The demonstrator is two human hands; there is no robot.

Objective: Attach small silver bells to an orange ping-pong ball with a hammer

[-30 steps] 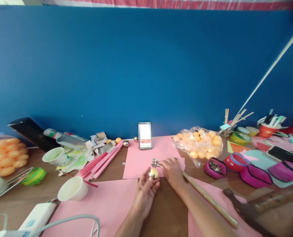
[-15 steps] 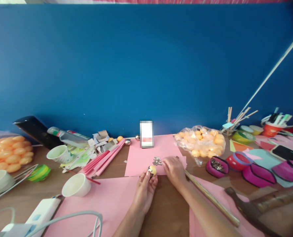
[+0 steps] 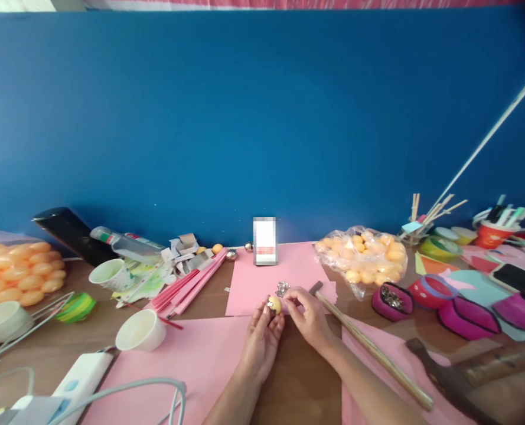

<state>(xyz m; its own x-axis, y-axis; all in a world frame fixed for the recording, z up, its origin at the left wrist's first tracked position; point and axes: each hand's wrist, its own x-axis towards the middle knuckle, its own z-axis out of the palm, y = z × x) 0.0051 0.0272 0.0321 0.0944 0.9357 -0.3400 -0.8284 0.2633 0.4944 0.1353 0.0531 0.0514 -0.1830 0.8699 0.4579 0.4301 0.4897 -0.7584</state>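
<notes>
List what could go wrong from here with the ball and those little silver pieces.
The left hand holds the small yellow ball only at its fingertips; a round ball in so light a grip could slip and roll across the table.

The pile of silver pieces lies loose on the pink paper right beside the right hand; a brush could scatter them.

The long wooden stick lies close by the right forearm and might get knocked.
</notes>
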